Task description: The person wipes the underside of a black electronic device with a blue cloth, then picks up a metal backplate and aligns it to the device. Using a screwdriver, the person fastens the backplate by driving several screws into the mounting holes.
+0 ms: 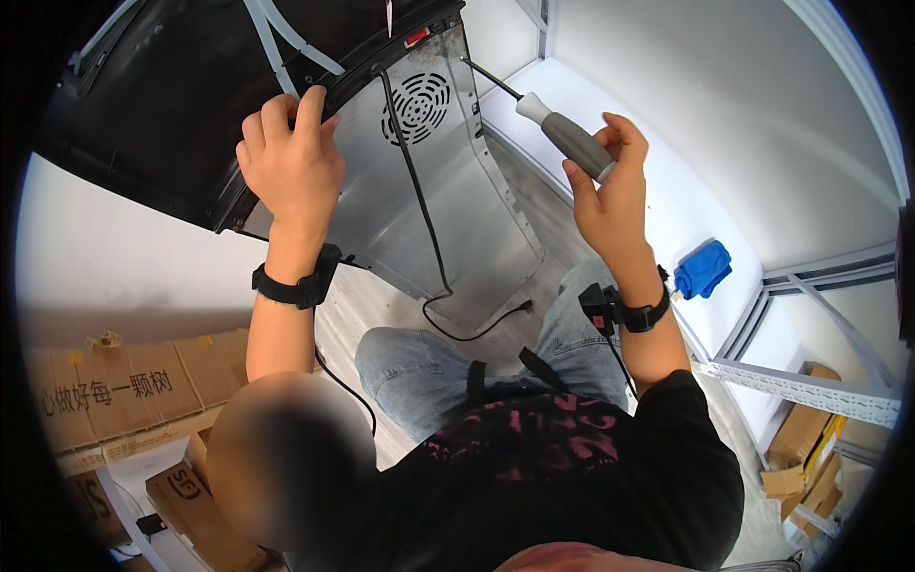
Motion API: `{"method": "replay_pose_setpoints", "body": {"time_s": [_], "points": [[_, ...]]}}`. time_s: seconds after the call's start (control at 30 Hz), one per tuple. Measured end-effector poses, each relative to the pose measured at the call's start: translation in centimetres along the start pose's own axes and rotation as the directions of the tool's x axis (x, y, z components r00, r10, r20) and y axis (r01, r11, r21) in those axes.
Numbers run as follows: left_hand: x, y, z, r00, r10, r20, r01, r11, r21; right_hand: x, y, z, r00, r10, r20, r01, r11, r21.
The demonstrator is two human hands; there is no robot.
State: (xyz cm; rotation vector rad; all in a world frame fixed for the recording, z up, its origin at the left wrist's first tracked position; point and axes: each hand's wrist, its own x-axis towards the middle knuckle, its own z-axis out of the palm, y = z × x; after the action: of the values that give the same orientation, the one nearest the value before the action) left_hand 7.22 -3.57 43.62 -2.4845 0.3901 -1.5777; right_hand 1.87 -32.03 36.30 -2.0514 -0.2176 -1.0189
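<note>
My right hand (615, 186) is closed around the grey handle of a screwdriver (572, 143). The screwdriver's dark shaft slants up and left, its tip at the upper right edge of a silver metal panel (477, 200). That panel has a round vent grille and belongs to a large appliance with a black body (152, 114). Over the black rim beside the panel, my left hand (291, 157) has its fingers bent and gripping; the fingertips are partly hidden. Pale flat hoses (272, 43) end just above those fingers. A red switch (416, 38) sits near the panel's top.
From the panel a black power cord (419, 191) hangs down to its plug (524, 306) near my knees. A blue cloth (703, 269) lies on the white surface (667, 200) at right. Cardboard boxes stand lower left (133, 391) and lower right (805, 434), beside a metal frame (810, 386).
</note>
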Motion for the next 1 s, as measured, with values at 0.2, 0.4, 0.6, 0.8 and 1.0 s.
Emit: {"method": "replay_pose_setpoints", "body": {"time_s": [0.2,0.4,0.6,0.8,1.0], "points": [[0.0,0.0,0.4,0.998,0.009,-0.061,-0.011,0.999,-0.039,0.0,-0.5,-0.2,0.895,0.413,0.170,-0.445,0.857,0.260],[-0.2,-0.1,-0.2,1.000,0.001,-0.012,-0.001,1.000,-0.004,0.2,-2.1,-1.4,0.715,0.571,0.403,-0.699,0.586,0.410],[0.0,0.1,-0.3,1.000,-0.018,-0.003,0.018,1.000,-0.016,-2.0,-1.0,-2.9,0.776,0.593,0.215,-0.604,0.602,0.523],[0.5,-0.5,-1.8,0.999,-0.003,0.043,0.009,0.990,-0.138,-3.8,4.3,-5.7,0.742,0.511,0.434,-0.580,0.164,0.798],[-1.2,7.4,-2.3,0.997,-0.039,-0.071,-0.007,0.830,-0.558,-5.9,10.5,-9.5,0.694,0.550,0.465,-0.656,0.214,0.724]]}}
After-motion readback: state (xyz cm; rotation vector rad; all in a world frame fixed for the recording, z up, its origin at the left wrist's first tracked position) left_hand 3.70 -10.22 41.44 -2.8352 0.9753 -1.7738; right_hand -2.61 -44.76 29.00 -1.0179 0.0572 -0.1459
